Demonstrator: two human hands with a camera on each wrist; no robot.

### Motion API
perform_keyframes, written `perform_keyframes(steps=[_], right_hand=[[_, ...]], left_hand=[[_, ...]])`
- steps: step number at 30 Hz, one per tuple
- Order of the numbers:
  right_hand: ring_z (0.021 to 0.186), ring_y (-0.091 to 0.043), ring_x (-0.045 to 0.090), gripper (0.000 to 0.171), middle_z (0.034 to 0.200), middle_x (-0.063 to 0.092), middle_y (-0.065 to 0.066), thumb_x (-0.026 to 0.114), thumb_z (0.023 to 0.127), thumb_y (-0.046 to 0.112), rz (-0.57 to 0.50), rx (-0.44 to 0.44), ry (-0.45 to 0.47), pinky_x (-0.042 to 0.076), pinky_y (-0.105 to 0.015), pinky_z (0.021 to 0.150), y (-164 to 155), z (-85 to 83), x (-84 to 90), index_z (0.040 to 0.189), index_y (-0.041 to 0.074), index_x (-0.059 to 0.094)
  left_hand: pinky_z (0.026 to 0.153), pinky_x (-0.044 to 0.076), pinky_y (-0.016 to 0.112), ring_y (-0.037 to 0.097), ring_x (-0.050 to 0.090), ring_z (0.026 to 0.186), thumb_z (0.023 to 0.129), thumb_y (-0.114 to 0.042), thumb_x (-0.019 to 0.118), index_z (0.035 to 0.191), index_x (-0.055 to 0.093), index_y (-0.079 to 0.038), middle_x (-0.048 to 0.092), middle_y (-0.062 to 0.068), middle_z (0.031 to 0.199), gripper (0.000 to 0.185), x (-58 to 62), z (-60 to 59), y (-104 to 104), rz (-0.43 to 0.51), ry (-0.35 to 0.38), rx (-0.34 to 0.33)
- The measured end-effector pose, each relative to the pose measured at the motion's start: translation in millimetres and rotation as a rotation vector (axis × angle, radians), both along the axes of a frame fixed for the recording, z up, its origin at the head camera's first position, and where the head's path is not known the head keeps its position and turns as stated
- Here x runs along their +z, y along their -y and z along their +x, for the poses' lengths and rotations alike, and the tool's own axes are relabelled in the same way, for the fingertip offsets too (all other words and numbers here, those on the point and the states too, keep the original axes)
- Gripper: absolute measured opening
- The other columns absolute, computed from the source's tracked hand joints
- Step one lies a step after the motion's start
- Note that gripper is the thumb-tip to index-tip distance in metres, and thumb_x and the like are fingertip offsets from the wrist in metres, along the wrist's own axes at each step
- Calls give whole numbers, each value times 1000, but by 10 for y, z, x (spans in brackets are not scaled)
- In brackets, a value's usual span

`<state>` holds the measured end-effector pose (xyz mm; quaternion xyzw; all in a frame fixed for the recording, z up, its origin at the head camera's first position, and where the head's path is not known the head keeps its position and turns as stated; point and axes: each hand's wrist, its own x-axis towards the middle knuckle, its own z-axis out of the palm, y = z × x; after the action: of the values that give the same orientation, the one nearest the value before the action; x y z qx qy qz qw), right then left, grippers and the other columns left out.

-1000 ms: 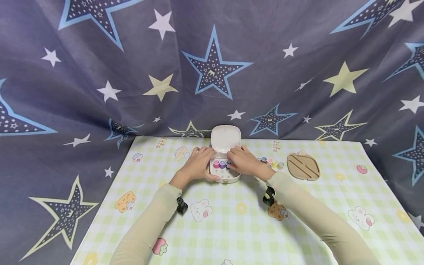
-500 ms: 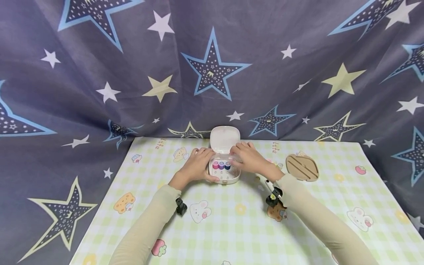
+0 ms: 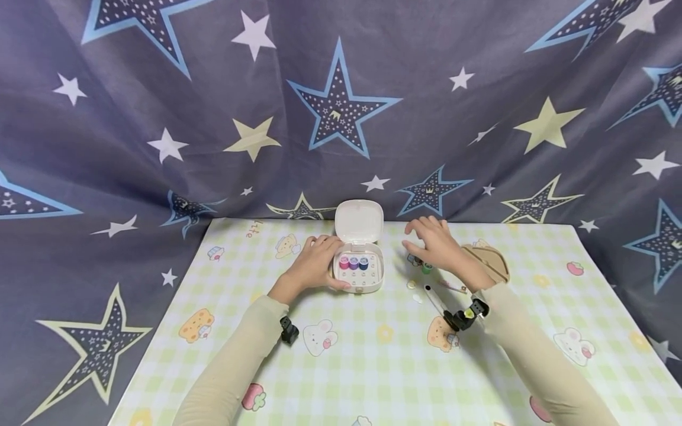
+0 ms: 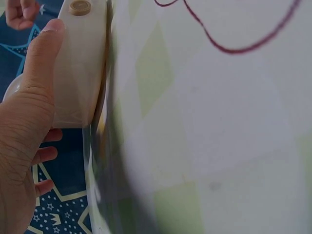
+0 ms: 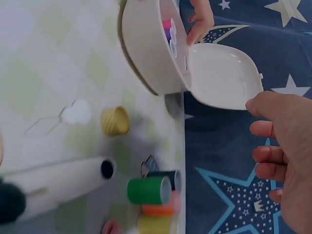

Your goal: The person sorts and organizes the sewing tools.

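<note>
From the head view, the right hand [image 3: 438, 245] covers most of the loose thread spools [image 3: 426, 267] and part of the wooden holder [image 3: 492, 263] behind its wrist. The small pale bits [image 3: 411, 284] on the tablecloth [image 3: 373, 367] are too tiny to name. The left hand [image 3: 314, 266] hides the near left side of the white box [image 3: 358, 275]. In the left wrist view the tablecloth is smeared with blur, and the box's inside is out of sight. The right wrist view cuts the lower spools off at its bottom edge.
</note>
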<state>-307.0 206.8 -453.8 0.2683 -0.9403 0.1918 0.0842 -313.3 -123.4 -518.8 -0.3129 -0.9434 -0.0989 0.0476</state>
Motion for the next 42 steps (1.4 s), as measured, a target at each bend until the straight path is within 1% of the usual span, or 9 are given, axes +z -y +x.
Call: perform_keyframes(steps=[2, 7, 11, 17, 20, 24, 28, 35, 42], right_hand=[[85, -24, 43, 27, 89, 55, -7, 67, 98, 29, 7, -2, 3, 29, -43, 81, -47, 24, -14, 114, 8, 64], [88, -25, 45, 26, 94, 59, -11, 68, 97, 27, 22, 21, 3, 31, -49, 86, -140, 71, -33, 113, 7, 64], [92, -28, 47, 22, 97, 61, -13, 68, 96, 22, 45, 50, -21, 32, -51, 87, -188, 81, -45, 111, 7, 65], [87, -27, 45, 20, 96, 62, -13, 71, 91, 18, 117, 107, -79, 32, -47, 83, -252, 106, -86, 106, 8, 66], [84, -24, 42, 22, 91, 58, -8, 75, 88, 20, 177, 132, -87, 30, -43, 80, -292, 119, -110, 105, 9, 67], [85, -23, 43, 25, 87, 54, -3, 78, 84, 21, 234, 150, -96, 31, -41, 78, -335, 130, -131, 104, 10, 68], [86, -22, 44, 26, 87, 54, -2, 81, 80, 17, 271, 162, -109, 31, -41, 78, -367, 137, -135, 103, 10, 69], [79, -18, 37, 26, 84, 50, -1, 82, 79, 9, 318, 200, -131, 25, -37, 75, -392, 139, -143, 99, 13, 67], [80, -19, 35, 26, 85, 51, -1, 82, 77, 5, 355, 213, -113, 23, -36, 75, -403, 140, -176, 95, 14, 66]], left_hand=[[115, 31, 53, 29, 44, 138, 62, -81, 78, 148, 48, -11, 52, 9, 149, 115, 6, 3, 0, -4, 2, 0], [116, 31, 54, 29, 44, 137, 62, -79, 79, 148, 48, -10, 52, 9, 148, 115, 32, 4, -13, -1, 0, -1], [115, 31, 54, 29, 44, 137, 62, -79, 79, 148, 48, -11, 52, 9, 148, 115, 43, 0, -16, -1, -3, -2], [114, 32, 53, 29, 45, 135, 61, -79, 80, 148, 48, -11, 53, 9, 147, 115, 43, 2, -1, 19, -3, 0], [113, 33, 53, 28, 46, 135, 61, -79, 80, 148, 48, -11, 53, 8, 147, 115, 37, 5, 9, 18, -4, 4], [114, 32, 54, 28, 45, 135, 61, -78, 81, 148, 48, -11, 53, 8, 147, 115, 32, 7, 13, 18, 0, 5], [114, 33, 54, 29, 46, 135, 60, -78, 81, 148, 48, -11, 53, 8, 147, 115, 30, 6, 10, 21, 0, 4], [114, 33, 54, 29, 45, 135, 61, -78, 81, 147, 48, -10, 53, 9, 146, 115, 39, 3, -4, 5, -4, 8], [114, 32, 54, 29, 45, 135, 61, -77, 81, 147, 49, -9, 53, 10, 146, 114, 33, 12, -16, 13, 8, 4]])
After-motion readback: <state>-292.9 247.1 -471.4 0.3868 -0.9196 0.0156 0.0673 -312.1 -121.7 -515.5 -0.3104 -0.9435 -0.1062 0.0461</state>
